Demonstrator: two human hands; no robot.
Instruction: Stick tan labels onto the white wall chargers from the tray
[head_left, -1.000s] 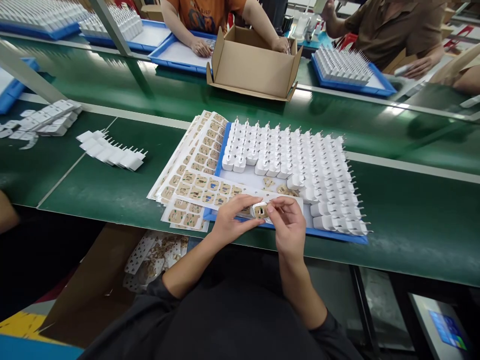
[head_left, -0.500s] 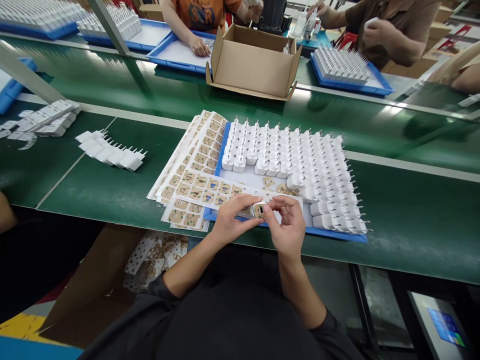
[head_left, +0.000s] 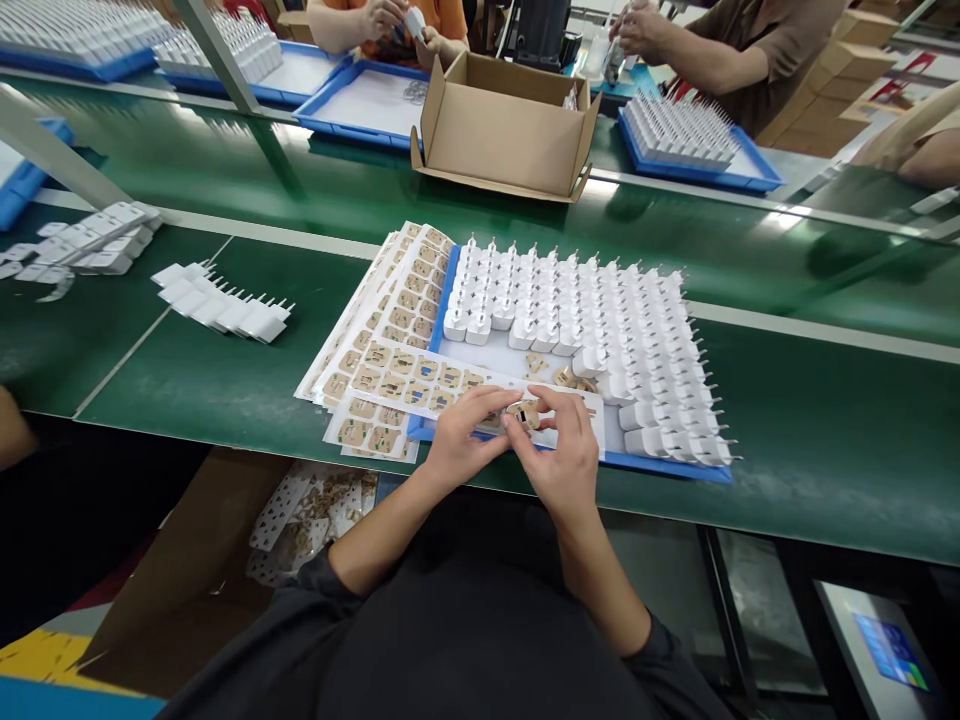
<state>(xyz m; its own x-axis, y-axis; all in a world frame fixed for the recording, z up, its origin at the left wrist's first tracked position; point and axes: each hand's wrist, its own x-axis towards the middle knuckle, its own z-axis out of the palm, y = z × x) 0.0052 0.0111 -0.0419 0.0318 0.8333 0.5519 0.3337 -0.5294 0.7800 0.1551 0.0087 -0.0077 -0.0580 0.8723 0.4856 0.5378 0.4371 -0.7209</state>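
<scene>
Between both hands, over the front of a blue tray (head_left: 667, 470), is a white plug charger (head_left: 523, 414) with a tan sticker on its end face. My left hand (head_left: 466, 437) is closed on the charger from the left. My right hand (head_left: 559, 445) pinches it from the right, thumb on the sticker side. Beneath the hands a sheet of tan stickers (head_left: 390, 375) lies across the tray's front edge. Rows of white chargers (head_left: 577, 290), pins up, fill much of the tray. A few loose tan pieces (head_left: 564, 376) lie on the tray floor.
More sticker sheets (head_left: 360, 330) are stacked left of the tray. Farther left lie a row of chargers (head_left: 221, 300) and a heap of white chargers (head_left: 90, 240). Across the green line stand an open cardboard box (head_left: 502, 130) and blue trays (head_left: 360, 105), with co-workers behind them.
My right hand has shifted slightly left, its thumb moving across the charger's sticker face, and the charger has turned a little. Across the line, one co-worker's hands have risen with a white charger.
</scene>
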